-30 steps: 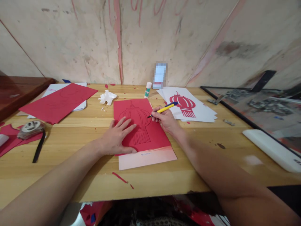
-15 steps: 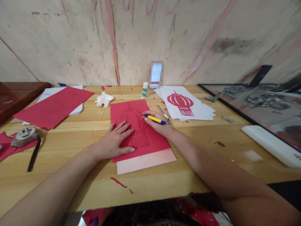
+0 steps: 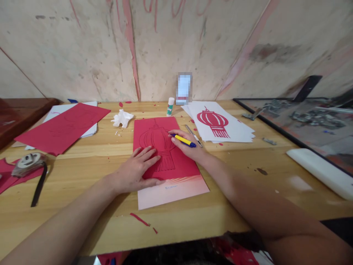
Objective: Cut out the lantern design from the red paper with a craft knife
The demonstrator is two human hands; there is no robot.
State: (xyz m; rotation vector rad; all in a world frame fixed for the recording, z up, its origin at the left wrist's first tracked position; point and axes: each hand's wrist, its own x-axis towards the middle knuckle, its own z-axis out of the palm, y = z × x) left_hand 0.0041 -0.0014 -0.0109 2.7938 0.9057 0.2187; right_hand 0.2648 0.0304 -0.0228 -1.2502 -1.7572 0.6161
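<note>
Holding pen (image 3: 184,140) at red sheet (image 3: 162,139), other hand flat on it

I'm reading this off the head feed, near to far. Red paper scraps (image 3: 140,219) lie close to the near edge of the wooden table (image 3: 226,217). Just past them, a pale sheet (image 3: 173,194) sticks out from under the red sheet, with small blue writing on it. I have the red sheet mid-table, with a lantern outline (image 3: 164,163) on it.

Left hand (image 3: 137,166): open, palm down, fingers spread over the outline's lower left, thumb along the near edge. Right hand (image 3: 189,146): fingers closed around the yellow-and-blue pen, on the sheet's right side. Tip hidden, so I can't tell whether it touches paper.

Far left, I get a tape measure (image 3: 29,164) on red offcuts (image 3: 7,176). Just beyond the right hand, beside the sheet, a thin silver-and-white tool (image 3: 193,134). Farther back: second red sheet (image 3: 64,127) over white paper at left, crumpled tissue (image 3: 122,118), and white sheets (image 3: 241,135) bearing a red paper lantern (image 3: 213,119) at right. Behind, a glue stick (image 3: 170,107) stands upright; a pixelated screen (image 3: 184,87) leans near the stained wall (image 3: 165,48).
</note>
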